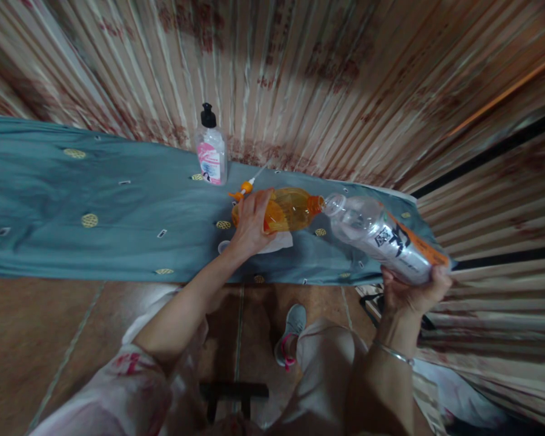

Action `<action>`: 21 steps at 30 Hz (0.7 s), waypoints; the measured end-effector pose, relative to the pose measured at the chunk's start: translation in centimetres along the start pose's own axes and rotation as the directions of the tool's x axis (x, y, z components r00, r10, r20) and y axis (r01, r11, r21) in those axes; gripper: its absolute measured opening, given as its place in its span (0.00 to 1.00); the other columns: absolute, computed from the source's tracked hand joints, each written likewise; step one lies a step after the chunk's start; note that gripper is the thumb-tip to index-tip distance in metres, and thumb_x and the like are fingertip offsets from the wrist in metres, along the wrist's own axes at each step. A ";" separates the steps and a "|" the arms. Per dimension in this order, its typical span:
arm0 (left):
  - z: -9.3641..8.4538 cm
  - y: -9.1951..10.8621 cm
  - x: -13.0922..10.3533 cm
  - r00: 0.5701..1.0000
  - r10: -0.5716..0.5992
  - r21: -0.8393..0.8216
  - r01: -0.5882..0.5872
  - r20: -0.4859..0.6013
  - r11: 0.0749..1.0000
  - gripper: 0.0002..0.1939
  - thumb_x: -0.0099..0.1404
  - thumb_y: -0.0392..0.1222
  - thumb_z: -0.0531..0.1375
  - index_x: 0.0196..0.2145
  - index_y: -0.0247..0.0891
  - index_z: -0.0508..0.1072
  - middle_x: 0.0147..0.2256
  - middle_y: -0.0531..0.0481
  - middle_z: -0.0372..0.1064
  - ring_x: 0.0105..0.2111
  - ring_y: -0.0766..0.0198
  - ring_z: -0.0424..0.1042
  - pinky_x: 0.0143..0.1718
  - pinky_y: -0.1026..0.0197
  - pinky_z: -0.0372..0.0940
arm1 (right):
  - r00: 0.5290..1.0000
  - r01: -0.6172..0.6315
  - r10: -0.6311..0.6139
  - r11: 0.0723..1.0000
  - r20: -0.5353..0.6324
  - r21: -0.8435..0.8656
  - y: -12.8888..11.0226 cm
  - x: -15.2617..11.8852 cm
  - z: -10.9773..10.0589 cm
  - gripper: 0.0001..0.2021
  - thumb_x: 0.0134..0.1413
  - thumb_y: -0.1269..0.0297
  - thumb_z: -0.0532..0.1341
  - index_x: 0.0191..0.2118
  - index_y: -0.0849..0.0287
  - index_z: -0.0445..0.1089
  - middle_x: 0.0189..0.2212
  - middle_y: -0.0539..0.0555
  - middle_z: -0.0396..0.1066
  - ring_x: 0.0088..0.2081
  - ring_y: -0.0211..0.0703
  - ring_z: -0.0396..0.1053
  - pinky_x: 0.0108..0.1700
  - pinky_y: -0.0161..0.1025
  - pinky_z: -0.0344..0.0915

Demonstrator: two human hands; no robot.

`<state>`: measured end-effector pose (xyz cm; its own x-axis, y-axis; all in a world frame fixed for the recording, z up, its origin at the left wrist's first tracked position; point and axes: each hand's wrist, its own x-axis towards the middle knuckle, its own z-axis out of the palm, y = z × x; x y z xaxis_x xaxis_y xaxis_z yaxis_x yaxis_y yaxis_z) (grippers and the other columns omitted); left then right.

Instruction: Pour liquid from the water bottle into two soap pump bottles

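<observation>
Right hand (413, 293) grasps clear plastic bottle (367, 227) near base; our left hand (253, 224) clasps amber bottle (295, 209) round lower body. Both tilt mouth to mouth between our hands; cannot tell if touching. Unsteady wrist or slack hold could part them, spilling any contents onto teal cloth (131, 206). Beyond left hand: orange pump head (246, 188), then upright black-topped pump bottle (212, 154).

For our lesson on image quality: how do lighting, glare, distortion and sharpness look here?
Head view: dim light, the floor partly in shadow; head view: small glints on the orange bottle and clear bottle; head view: the curtain fans outward, likely lens distortion; head view: small print on the pump bottle too soft to read.
</observation>
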<state>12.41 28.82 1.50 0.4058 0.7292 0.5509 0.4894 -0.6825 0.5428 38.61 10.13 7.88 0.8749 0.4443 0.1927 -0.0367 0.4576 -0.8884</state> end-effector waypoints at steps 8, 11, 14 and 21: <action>-0.1 -0.1 -0.1 1.000 0.000 -0.022 0.000 0.001 1.000 0.50 0.53 0.40 0.70 0.69 0.39 0.53 0.63 0.36 0.61 0.64 0.40 0.59 0.67 0.36 0.52 | 1.000 0.006 -0.006 1.000 0.017 0.017 0.2 0.1 -0.2 0.22 0.35 0.49 0.64 0.38 0.56 0.70 0.31 0.49 0.69 0.23 0.37 0.65 0.11 0.29 0.53; -0.1 -0.1 -0.2 1.000 0.005 -0.022 -0.005 0.002 1.000 0.50 0.52 0.40 0.69 0.69 0.39 0.53 0.62 0.36 0.61 0.64 0.41 0.60 0.66 0.37 0.53 | 1.000 0.009 -0.009 1.000 0.013 0.015 0.2 0.1 -0.2 0.21 0.36 0.50 0.64 0.37 0.57 0.70 0.30 0.49 0.69 0.23 0.37 0.66 0.11 0.29 0.53; -0.2 -0.1 -0.2 1.000 0.014 -0.025 -0.014 0.003 1.000 0.50 0.52 0.39 0.69 0.69 0.37 0.53 0.62 0.35 0.62 0.63 0.41 0.60 0.66 0.38 0.53 | 1.000 0.008 -0.008 1.000 0.001 0.013 0.3 0.2 -0.2 0.21 0.35 0.49 0.64 0.37 0.56 0.70 0.31 0.49 0.69 0.23 0.38 0.67 0.10 0.29 0.54; -0.3 0.0 -0.2 0.999 0.000 -0.034 0.001 0.037 0.999 0.50 0.51 0.38 0.68 0.69 0.39 0.51 0.63 0.35 0.60 0.64 0.41 0.59 0.66 0.38 0.52 | 0.999 0.014 -0.015 1.000 0.032 0.022 0.2 0.3 -0.3 0.22 0.34 0.49 0.64 0.37 0.56 0.70 0.30 0.48 0.70 0.23 0.37 0.66 0.10 0.29 0.54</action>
<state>12.09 28.67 1.62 0.4340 0.7305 0.5273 0.4635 -0.6829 0.5646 38.95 10.13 7.64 0.8597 0.4616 0.2186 -0.0350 0.4802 -0.8765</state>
